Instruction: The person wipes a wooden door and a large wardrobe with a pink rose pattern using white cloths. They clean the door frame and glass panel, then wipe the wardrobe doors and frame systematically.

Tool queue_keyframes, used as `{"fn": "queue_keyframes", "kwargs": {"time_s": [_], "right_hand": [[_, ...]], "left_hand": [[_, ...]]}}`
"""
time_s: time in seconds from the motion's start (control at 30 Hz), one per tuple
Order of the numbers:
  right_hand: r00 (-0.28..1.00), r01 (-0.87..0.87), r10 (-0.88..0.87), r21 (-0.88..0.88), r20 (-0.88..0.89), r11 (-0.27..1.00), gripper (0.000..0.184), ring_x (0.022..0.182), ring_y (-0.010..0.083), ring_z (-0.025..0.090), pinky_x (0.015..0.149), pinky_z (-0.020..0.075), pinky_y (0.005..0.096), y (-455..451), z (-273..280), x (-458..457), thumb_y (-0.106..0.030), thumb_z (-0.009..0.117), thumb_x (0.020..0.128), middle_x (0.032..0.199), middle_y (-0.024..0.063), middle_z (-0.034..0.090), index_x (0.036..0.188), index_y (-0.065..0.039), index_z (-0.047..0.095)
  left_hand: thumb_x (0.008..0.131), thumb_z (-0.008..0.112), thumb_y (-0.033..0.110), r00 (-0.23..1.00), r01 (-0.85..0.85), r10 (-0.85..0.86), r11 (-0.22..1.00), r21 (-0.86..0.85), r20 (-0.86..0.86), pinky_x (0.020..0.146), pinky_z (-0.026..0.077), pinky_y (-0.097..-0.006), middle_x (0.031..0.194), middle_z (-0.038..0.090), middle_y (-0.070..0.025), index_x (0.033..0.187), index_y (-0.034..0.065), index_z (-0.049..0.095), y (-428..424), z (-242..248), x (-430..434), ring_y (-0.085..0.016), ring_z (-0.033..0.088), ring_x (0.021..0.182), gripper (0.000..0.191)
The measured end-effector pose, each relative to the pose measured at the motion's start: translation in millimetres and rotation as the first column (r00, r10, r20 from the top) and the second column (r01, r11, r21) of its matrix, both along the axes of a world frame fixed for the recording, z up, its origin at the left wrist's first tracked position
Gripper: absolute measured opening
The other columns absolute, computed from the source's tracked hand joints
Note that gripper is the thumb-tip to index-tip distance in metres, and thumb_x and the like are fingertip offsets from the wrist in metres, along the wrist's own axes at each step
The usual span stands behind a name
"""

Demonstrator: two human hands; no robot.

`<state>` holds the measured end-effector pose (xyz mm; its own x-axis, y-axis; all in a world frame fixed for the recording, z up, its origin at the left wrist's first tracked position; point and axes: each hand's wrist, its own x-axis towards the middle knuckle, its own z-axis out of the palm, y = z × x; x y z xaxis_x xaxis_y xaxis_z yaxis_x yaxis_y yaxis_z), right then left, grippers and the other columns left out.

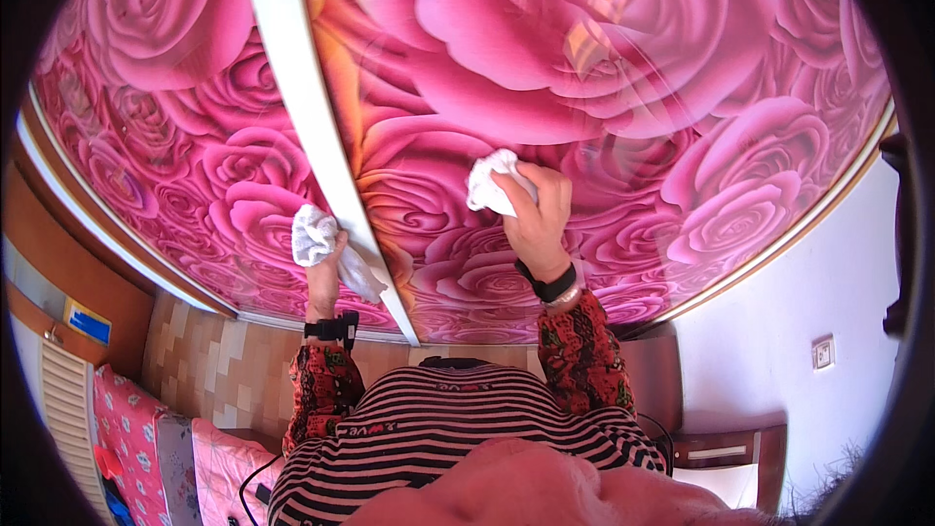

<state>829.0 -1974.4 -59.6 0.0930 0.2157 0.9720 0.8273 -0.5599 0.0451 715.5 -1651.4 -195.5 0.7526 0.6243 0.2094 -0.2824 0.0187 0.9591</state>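
Before me stand large glossy sliding door panels printed with pink roses [467,73], divided by a white upright frame strip [307,80]. My right hand [540,212] holds a crumpled white cloth [497,183] against the panel right of the strip. Lower and to the left, my left hand [329,263] grips another white cloth [314,235], bunched at the top, with its loose end hanging across the strip's lower part. Whether this cloth touches the panel I cannot tell. Dark bands circle both wrists.
A wood-patterned floor [197,361] lies below. Pink bedding [226,464] is at the lower left, near a brown door [88,248] and a louvred panel [66,394]. At the right are a white wall with a switch plate [823,354] and a dark wooden drawer unit [712,453].
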Motion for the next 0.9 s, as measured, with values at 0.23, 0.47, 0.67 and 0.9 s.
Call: {"fn": "queue_keyframes", "kwargs": {"time_s": [0.23,0.47,0.67,0.9], "right_hand": [[0.983,0.182,-0.171,0.228,-0.065,0.957,0.041,0.108,0.0337,0.053,0.093,0.0447,0.0424,-49,7,9,-0.003,0.069,0.082,0.117,0.0157,0.056,0.122,-0.008,0.070],[0.981,0.191,-0.182,0.510,-0.070,0.838,0.042,0.106,0.0310,0.057,0.096,0.0453,0.0394,-23,44,14,0.010,0.063,0.082,0.114,0.0147,0.059,0.122,-0.003,0.068],[0.985,0.171,-0.165,0.327,-0.046,0.929,0.045,0.104,0.0333,0.053,0.091,0.0435,0.0432,55,26,-1,0.000,0.065,0.075,0.114,0.0150,0.058,0.118,-0.010,0.072],[0.999,0.041,-0.040,0.047,-0.020,0.998,0.032,0.097,0.0268,0.056,0.085,0.0447,0.0398,119,-35,-28,-0.006,0.068,0.078,0.111,0.0060,0.061,0.108,-0.017,0.074]], "left_hand": [[0.098,0.062,0.009,0.983,0.020,-0.066,0.965,-0.261,-0.171,0.092,0.047,-0.0338,0.113,0.060,-0.0025,0.127,0.0075,0.056,20,-68,-80,-0.016,0.058,0.103,0.030],[0.097,0.064,0.005,0.994,0.039,-0.074,0.934,-0.356,-0.085,0.098,0.045,-0.0334,0.126,0.057,-0.0023,0.145,0.0072,0.044,38,-114,-152,-0.016,0.055,0.115,0.052],[0.094,0.066,0.004,0.976,0.069,-0.142,0.921,-0.384,-0.166,0.095,0.046,-0.0336,0.125,0.055,-0.0021,0.148,0.0102,0.039,52,-117,-167,-0.016,0.054,0.113,0.061],[0.091,0.068,0.005,0.955,0.173,-0.249,0.908,-0.382,-0.159,0.083,0.050,-0.0321,0.111,0.059,-0.0014,0.135,0.0077,0.052,48,-100,-179,-0.014,0.058,0.099,0.047]]}}
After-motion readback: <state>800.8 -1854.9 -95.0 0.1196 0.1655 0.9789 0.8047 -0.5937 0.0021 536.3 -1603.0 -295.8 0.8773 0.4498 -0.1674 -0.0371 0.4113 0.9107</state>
